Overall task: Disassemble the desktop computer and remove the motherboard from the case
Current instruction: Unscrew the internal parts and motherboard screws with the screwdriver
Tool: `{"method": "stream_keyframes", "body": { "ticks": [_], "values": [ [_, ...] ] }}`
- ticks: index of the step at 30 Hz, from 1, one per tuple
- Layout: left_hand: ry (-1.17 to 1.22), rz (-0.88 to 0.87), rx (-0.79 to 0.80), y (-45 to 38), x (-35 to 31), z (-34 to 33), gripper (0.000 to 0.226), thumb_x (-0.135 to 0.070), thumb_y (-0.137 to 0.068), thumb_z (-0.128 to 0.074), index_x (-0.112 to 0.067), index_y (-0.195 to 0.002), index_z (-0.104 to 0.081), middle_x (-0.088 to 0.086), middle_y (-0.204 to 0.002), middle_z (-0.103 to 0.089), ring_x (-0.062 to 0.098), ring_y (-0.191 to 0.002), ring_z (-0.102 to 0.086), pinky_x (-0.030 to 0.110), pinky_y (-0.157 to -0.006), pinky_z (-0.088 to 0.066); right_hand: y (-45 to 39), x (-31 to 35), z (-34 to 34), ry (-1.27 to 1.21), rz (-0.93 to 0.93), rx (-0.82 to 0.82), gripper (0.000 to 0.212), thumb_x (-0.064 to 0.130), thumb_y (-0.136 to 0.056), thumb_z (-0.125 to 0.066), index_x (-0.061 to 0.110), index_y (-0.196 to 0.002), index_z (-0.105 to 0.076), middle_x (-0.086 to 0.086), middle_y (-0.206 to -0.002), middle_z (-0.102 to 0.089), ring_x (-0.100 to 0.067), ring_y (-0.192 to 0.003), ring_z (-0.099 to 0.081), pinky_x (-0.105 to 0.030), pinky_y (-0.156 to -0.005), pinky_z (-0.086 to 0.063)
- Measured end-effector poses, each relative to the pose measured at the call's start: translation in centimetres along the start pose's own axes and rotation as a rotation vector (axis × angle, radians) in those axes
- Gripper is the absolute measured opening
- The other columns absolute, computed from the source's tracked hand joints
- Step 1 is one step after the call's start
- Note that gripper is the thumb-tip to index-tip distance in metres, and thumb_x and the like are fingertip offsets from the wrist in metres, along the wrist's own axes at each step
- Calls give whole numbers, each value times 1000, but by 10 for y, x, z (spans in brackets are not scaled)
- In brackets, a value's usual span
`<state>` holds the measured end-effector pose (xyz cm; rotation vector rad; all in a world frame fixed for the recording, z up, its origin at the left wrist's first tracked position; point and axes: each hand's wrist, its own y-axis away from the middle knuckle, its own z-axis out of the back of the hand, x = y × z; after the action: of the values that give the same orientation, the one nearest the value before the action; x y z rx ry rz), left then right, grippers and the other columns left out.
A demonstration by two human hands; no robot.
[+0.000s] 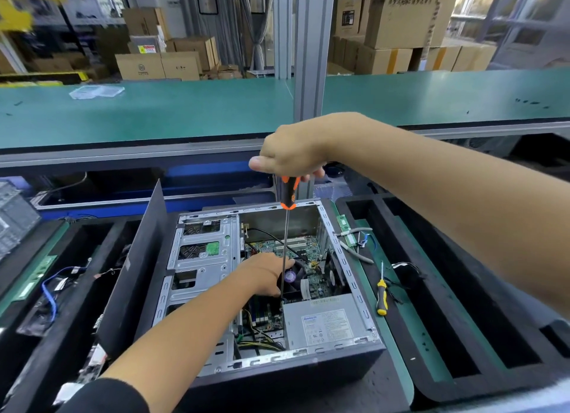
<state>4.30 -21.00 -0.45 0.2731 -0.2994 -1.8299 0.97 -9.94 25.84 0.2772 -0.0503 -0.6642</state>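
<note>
R hand gripping long screwdriver upright, tip down in case by PSU | L hand resting inside over motherboard, grip can't tell

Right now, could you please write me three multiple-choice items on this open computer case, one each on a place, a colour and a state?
1. Where does the small yellow-and-black screwdriver lie?
A. right of the open grey metal computer case
B. inside the case
C. on the far green bench

2. What colours is the handle of the long-shafted screwdriver?
A. blue and white
B. orange and black
C. all red

3. What is the right hand doing?
A. resting flat on the bench
B. hanging idle
C. gripping the long screwdriver's handle from above

Key: 1 A, it lies on the green mat beside the case's right wall. 2 B, orange and black show below the fist. 3 C, the fingers curl round the handle top.
</note>
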Motion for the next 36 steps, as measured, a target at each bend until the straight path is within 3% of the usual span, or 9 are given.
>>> {"method": "stream_keyframes", "body": {
  "ticks": [3, 7, 12, 16, 20, 25, 28, 33, 36],
  "values": [
    [-1, -4, -5, 0, 0, -2, 75, -27, -80, -70, -28, -144, -32, 9, -131, -53, 28, -117, -53, 33, -83, -47, -4, 3, -4, 105, 30, -72, 37, 30, -102, -35, 11, -74, -50, -7, -61, -64, -23, -60, -60, -30, -56, -37],
    [30, -3, -19, 0, 2, -5, 74, -26, -78, -70, -30, -142, -33, 6, -130, -54, 28, -117, -53, 34, -84, -49, -3, 5, -7, -142, 118, -171, 23, 34, -86, -62, 13, -80, -55, -2, -64, -68, -14, -51, -64, -21, -47, -44],
    [47, 5, -42, 0, 3, -7, 66, -23, -75, -69, -31, -134, -39, 4, -121, -58, 26, -109, -57, 33, -77, -50, -8, 15, -19, -386, 77, -261, 41, 44, -90, -58, 8, -72, -56, -4, -56, -65, -19, -42, -62, -19, -39, -44],
    [31, -7, -53, -2, 4, -7, 66, -25, -75, -70, -31, -133, -39, 5, -118, -59, 27, -107, -58, 30, -69, -44, -10, 9, -9, -259, -87, -164, 52, 47, -98, -37, 7, -71, -58, -6, -52, -59, -23, -43, -53, -21, -44, -39],
    [21, -7, -44, -3, 6, -8, 71, -26, -76, -72, -31, -137, -37, 6, -125, -57, 28, -111, -57, 35, -80, -51, -10, 8, -1, -233, -12, -54, 30, 41, -96, -46, 13, -85, -51, -8, -66, -57, -24, -53, -46, -28, -52, -38],
    [6, -13, -32, -5, 6, -9, 69, -28, -76, -72, -29, -136, -38, 6, -128, -56, 28, -113, -56, 37, -85, -52, 1, 4, 10, -49, 67, 33, 20, 40, -95, -54, 20, -91, -51, 0, -71, -63, -16, -59, -57, -27, -57, -43],
    [19, -10, -24, -5, 6, -9, 70, -29, -75, -72, -30, -136, -37, 5, -128, -56, 27, -114, -56, 37, -84, -52, 5, 6, 9, 63, 152, -19, 10, 21, -92, -60, 20, -100, -54, 10, -82, -53, -6, -68, -48, -23, -56, -31],
    [28, -8, -30, -3, 6, -10, 67, -27, -74, -72, -29, -133, -40, 5, -125, -57, 26, -110, -57, 37, -82, -53, 2, 14, 10, -39, 213, 3, 14, 17, -88, -64, 21, -98, -55, 3, -90, -61, -13, -74, -60, -23, -59, -40],
    [32, -18, -44, -3, 6, -9, 66, -25, -74, -71, -28, -132, -40, 5, -124, -58, 27, -111, -57, 35, -80, -51, 0, 13, 8, -207, 222, 24, 11, 22, -90, -64, 15, -94, -56, -3, -85, -67, -15, -65, -65, -21, -55, -46]
  ]
}}
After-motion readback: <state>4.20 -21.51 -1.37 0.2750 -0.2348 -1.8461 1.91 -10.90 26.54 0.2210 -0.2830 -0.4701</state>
